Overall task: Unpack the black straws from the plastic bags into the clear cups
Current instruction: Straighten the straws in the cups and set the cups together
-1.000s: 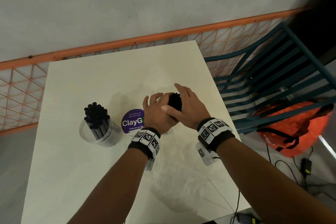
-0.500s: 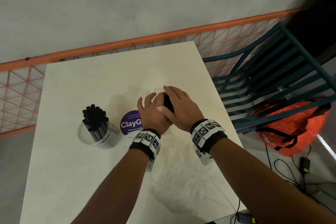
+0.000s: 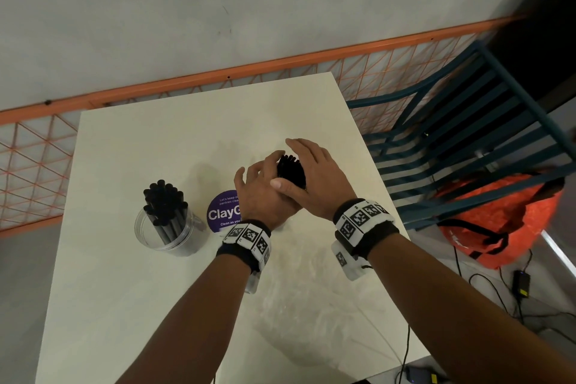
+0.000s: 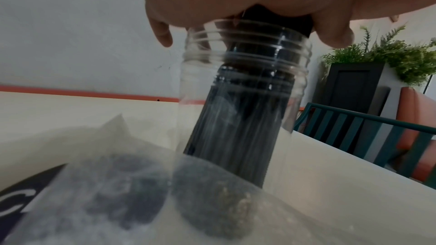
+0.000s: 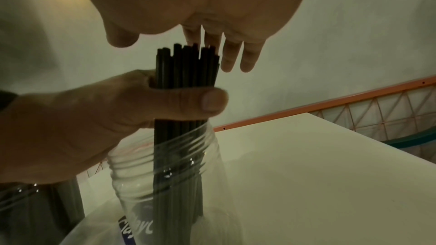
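Note:
My left hand (image 3: 261, 193) grips a bundle of black straws (image 3: 291, 169) upright, thumb across it (image 5: 212, 100). The bundle's lower part stands inside a clear ribbed cup (image 5: 132, 170), which the head view hides behind my hands. The cup (image 4: 195, 74) rests on the table, the straws (image 4: 238, 128) leaning in it. My right hand (image 3: 314, 178) hovers flat, fingers straight, just over the straw tops (image 5: 186, 53). A second clear cup (image 3: 168, 227) full of black straws (image 3: 163, 199) stands to the left.
An empty clear plastic bag (image 3: 299, 290) lies crumpled on the white table (image 3: 156, 134) near my wrists. A purple ClayGo sticker (image 3: 221, 212) sits between the cups. Right of the table are a teal chair (image 3: 467, 140) and an orange bag (image 3: 498, 221); an orange mesh rail (image 3: 37, 159) runs behind.
Half a second ago my right palm lay over the straw tops and hid them. It has since lifted slightly and the tops show again. My left hand keeps its grip.

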### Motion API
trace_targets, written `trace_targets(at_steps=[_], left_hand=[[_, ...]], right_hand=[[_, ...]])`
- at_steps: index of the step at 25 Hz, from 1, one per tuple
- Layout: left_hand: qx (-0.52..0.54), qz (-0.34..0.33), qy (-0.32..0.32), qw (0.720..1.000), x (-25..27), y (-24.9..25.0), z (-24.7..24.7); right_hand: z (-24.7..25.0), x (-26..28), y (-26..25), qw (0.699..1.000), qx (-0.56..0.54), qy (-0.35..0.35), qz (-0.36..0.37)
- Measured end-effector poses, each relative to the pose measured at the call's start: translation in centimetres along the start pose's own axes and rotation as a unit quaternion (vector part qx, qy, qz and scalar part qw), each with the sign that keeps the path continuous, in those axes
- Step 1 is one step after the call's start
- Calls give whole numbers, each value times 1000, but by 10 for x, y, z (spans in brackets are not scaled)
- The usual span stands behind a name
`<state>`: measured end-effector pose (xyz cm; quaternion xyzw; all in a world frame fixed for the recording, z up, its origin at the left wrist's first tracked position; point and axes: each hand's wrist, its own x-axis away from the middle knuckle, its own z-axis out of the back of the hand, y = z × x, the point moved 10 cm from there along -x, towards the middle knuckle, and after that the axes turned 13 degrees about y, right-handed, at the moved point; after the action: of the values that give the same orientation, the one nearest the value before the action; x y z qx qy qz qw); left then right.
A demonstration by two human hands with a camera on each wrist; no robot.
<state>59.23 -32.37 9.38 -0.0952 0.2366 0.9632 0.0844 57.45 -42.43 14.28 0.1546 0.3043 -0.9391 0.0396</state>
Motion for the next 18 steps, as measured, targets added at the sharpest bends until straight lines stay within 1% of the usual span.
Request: trace_targets(at_steps=[3,5,8,10,15,16,18], left_hand=[[13,5,-6,1000,1,0,-2],[26,12,-1,1000,0,0,0],[8,6,7,1000,-3,3,3],[17,12,-1,1000,-2,3,3],[54,35,-29,998,1,4,8],[66,39,-29,997,1,4,13],[111,52,-17,992,4,-1,27]], right_hand=[[14,1,10,1000,-16,12,-17],[27,4,23,997,-45,30,-52],[49,15,49,988,-78,62,-117],[57,26,62,985,-76,62,-143],[60,52,78,986,-52,25,-158],[57,61,80,986,-44,7,-162],[43,85,84,985,3,-65,-157]])
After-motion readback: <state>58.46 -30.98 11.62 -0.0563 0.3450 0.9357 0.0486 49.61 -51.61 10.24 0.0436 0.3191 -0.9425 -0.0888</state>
